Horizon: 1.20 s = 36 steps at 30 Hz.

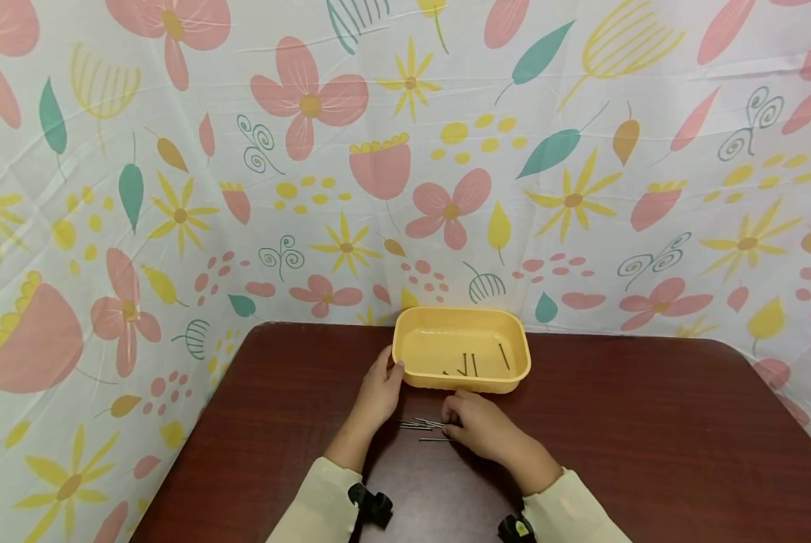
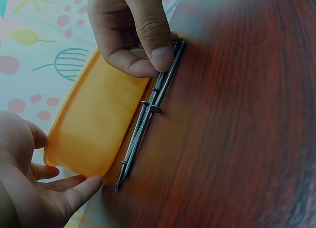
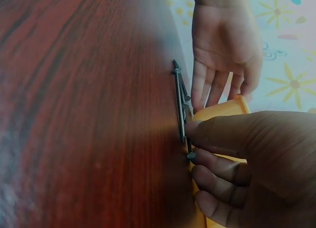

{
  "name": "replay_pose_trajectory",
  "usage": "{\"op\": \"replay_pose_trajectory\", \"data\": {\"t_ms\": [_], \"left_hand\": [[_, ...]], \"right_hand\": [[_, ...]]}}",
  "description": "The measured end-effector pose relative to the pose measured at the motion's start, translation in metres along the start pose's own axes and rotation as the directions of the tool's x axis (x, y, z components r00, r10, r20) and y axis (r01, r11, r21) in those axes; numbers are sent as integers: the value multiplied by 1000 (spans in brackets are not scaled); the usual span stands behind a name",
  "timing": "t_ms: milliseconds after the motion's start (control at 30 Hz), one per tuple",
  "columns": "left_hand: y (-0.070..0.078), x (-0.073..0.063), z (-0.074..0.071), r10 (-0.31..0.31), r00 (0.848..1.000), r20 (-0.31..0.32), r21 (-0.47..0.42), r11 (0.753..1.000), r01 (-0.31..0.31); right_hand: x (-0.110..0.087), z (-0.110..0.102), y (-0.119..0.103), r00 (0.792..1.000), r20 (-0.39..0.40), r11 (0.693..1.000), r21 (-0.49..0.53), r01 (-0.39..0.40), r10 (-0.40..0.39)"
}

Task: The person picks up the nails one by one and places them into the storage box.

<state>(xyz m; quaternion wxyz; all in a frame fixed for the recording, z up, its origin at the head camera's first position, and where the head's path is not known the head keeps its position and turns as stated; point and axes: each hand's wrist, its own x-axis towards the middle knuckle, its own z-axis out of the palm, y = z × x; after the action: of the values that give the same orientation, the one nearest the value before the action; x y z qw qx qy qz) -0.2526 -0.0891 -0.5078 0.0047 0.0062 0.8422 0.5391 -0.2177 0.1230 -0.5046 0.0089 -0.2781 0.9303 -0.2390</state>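
A shallow yellow plastic tray stands on the table with several dark nails lying in it. My left hand holds the tray's left end, thumb at the rim and fingers along the outer wall. Just in front of the tray, a small bunch of metal nails lies roughly parallel to its long side. My right hand is low over this bunch and pinches a nail between thumb and index finger. Its other fingers curl beside the tray's front wall.
The dark reddish-brown wooden table extends to both sides and toward me. Right behind the tray hangs a white cloth printed with flowers and leaves, which also runs along the left. Black wrist straps sit on the light sleeves.
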Motion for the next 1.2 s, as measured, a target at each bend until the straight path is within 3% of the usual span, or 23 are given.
{"op": "replay_pose_trajectory", "data": {"t_ms": [433, 1200], "left_hand": [[-1, -1, 1, -3, 1000, -5, 1, 1000, 3], [-1, -1, 0, 0, 1000, 5, -2, 1000, 0]], "right_hand": [[1, 1, 2, 999, 31, 999, 10, -36, 36], [3, 0, 0, 999, 17, 999, -10, -42, 42]]}}
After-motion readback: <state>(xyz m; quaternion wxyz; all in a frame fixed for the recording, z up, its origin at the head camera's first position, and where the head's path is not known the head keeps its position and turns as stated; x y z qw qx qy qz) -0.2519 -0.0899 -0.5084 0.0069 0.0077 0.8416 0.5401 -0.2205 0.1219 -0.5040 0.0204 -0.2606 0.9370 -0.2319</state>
